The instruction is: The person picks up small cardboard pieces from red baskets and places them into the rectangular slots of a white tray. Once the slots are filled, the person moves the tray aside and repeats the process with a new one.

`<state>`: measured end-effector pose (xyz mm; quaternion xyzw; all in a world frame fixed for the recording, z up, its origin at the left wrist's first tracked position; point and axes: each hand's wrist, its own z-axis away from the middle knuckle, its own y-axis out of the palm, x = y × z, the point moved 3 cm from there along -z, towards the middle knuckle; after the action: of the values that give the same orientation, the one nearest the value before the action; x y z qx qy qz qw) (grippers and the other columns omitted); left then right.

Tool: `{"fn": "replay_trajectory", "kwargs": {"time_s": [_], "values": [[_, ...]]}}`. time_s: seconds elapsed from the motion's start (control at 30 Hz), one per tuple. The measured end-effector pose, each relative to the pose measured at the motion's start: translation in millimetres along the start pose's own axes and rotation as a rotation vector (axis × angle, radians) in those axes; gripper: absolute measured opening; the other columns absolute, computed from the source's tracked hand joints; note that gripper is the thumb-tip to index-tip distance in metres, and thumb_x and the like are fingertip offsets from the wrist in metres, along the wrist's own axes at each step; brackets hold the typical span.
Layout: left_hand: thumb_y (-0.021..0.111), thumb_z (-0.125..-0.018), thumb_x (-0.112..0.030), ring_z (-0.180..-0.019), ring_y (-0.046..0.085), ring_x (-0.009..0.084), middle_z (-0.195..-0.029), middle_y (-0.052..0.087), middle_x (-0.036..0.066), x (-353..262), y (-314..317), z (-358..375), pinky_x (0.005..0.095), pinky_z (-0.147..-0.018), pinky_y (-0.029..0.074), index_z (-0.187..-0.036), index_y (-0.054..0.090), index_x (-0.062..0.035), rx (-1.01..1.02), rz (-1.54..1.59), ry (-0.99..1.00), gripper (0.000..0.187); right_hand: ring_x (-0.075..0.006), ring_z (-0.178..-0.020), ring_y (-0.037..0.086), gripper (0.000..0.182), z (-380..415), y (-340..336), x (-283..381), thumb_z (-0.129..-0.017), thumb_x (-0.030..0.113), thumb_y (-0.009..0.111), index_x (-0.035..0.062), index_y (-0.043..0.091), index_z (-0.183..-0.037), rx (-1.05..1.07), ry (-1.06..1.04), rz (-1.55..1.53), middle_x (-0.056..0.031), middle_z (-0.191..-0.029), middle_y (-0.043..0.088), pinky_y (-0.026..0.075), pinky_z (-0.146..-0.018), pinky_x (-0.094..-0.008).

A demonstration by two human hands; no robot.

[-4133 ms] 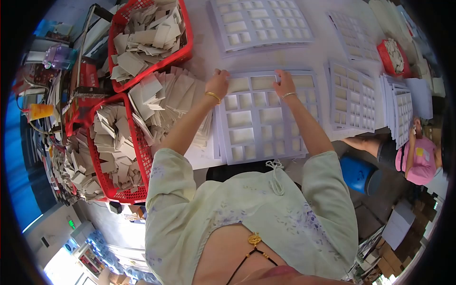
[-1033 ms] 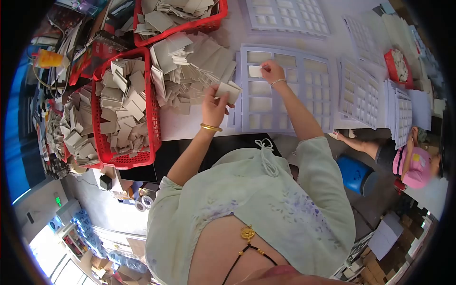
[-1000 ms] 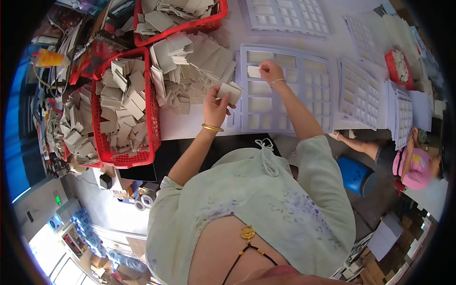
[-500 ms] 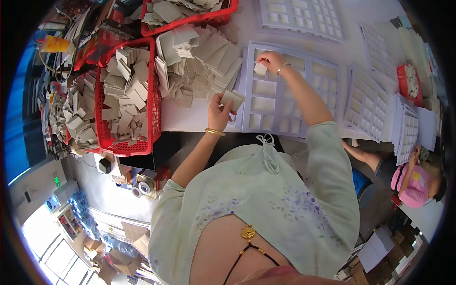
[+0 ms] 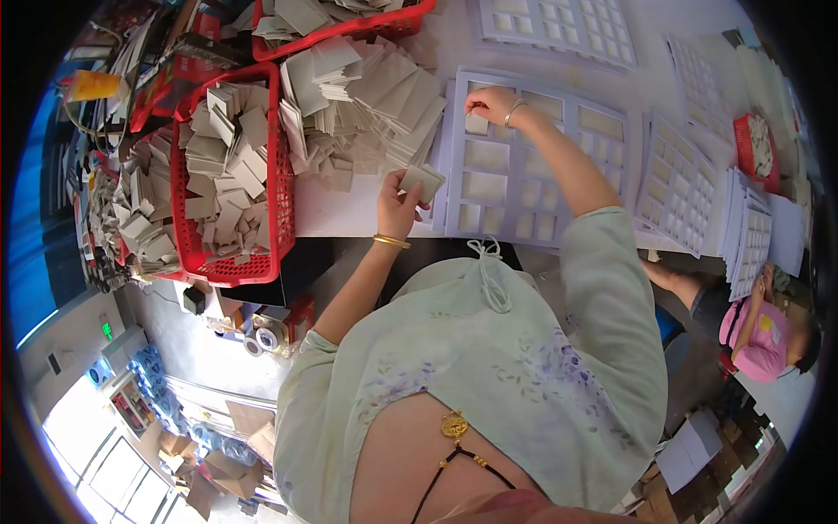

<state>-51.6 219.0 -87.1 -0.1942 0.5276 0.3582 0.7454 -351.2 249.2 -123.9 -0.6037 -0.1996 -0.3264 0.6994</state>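
My left hand (image 5: 401, 203), with a gold bracelet at the wrist, holds a small stack of grey cards (image 5: 422, 182) near the table's front edge. My right hand (image 5: 493, 106), wearing a silver bracelet, is over the upper left of a white frame board (image 5: 515, 162) with many rectangular openings. Its fingers pinch a small pale card (image 5: 477, 123) at the top left opening. Just left of the board lies a loose heap of grey cards (image 5: 375, 92).
Red baskets (image 5: 286, 175) of grey pieces stand at the left, with a further heap (image 5: 144, 205) beyond. More frame boards (image 5: 676, 185) lie at the right and back. A small red basket (image 5: 756, 153) and a person in pink (image 5: 764, 336) are at the far right.
My right hand has shifted slightly left and up with the small card, which now lies flatter against the top left opening. My left hand still holds its stack.
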Motion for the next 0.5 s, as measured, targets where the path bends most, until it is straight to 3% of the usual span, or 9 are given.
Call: {"fn": "replay_trajectory", "kwargs": {"time_s": [0.13,0.23,0.33,0.43,0.5], "values": [[0.057,-0.088,-0.010,-0.059,0.063,0.0144,-0.089,0.059,0.010,1.1,3.2,-1.4,0.0194,-0.040,0.045,-0.113,0.047,0.0016,0.014,-0.004,-0.008,0.029,-0.0248,-0.083,0.060,0.012,8.3,2.1,13.5,-0.079,0.010,0.060,0.0110,0.057,-0.091,-0.127,-0.034,0.212,-0.0049,-0.087,0.064,0.047,-0.072,-0.0378],[0.057,-0.089,-0.010,-0.059,0.063,0.0146,-0.089,0.059,0.010,1.1,7.4,-4.0,0.0196,-0.040,0.045,-0.113,0.047,0.0017,0.023,-0.002,-0.012,0.029,-0.0247,-0.082,0.059,0.017,17.5,9.4,14.2,-0.077,0.009,0.063,0.0126,0.054,-0.091,-0.373,-0.084,0.077,-0.0028,-0.088,0.064,0.047,-0.070,-0.0380],[0.056,-0.088,-0.008,-0.060,0.064,0.0143,-0.089,0.060,0.011,1.4,10.7,-8.2,0.0203,-0.040,0.045,-0.113,0.046,0.0022,0.022,-0.023,-0.005,0.028,-0.0244,-0.079,0.059,0.020,32.2,9.0,24.1,-0.075,0.005,0.064,0.0129,0.055,-0.091,-0.532,-0.073,0.300,-0.0015,-0.084,0.064,0.048,-0.068,-0.0370],[0.055,-0.088,-0.007,-0.062,0.065,0.0153,-0.090,0.060,0.011,5.0,19.2,-16.2,0.0210,-0.040,0.045,-0.113,0.045,0.0026,0.039,-0.002,-0.019,0.028,-0.0250,-0.076,0.058,0.019,41.7,20.2,24.9,-0.076,0.006,0.062,0.0123,0.056,-0.092,-0.473,-0.212,0.411,-0.0004,-0.079,0.064,0.049,-0.063,-0.0370],[0.055,-0.088,-0.007,-0.063,0.066,0.0162,-0.091,0.059,0.011,5.2,26.0,-23.9,0.0215,-0.040,0.046,-0.113,0.044,0.0026,0.055,0.018,-0.027,0.028,-0.0211,-0.072,0.060,0.015,45.0,13.8,31.7,-0.078,0.009,0.062,0.0102,0.058,-0.092,-0.541,-0.208,0.208,-0.0008,-0.077,0.065,0.049,-0.060,-0.0346]]}}
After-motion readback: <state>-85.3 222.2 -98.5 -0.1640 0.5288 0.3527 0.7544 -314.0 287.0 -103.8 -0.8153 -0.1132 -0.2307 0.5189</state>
